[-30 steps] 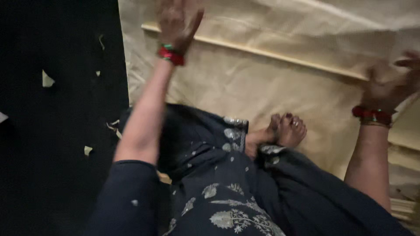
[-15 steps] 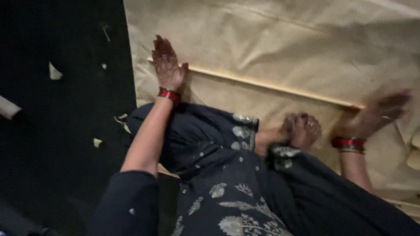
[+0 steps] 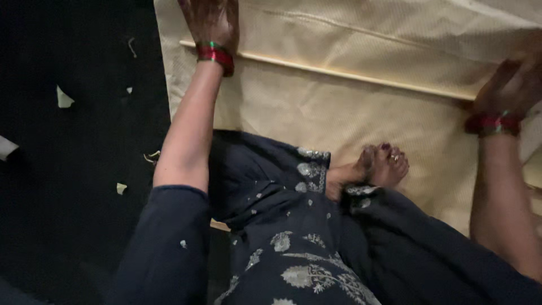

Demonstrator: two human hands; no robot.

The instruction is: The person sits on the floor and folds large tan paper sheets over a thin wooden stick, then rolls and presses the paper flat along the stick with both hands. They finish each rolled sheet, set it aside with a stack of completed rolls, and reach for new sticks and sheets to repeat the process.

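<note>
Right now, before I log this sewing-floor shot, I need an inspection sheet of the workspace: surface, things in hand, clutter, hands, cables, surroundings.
Surface: dark floor, partly covered by the sheet.
Things in hand: cream fabric sheet spread flat, with a fold line running across it between the hands.
Clutter: pale scraps scattered on the floor; a pale tube end at the left edge.
Hands: left hand flat on the fold, fingers spread; right hand blurred, at the fold's other end; red bangles on both wrists.
Cables: nothing seen.
Surroundings: person seated on the sheet, dark patterned clothing, bare foot on the fabric.
</note>
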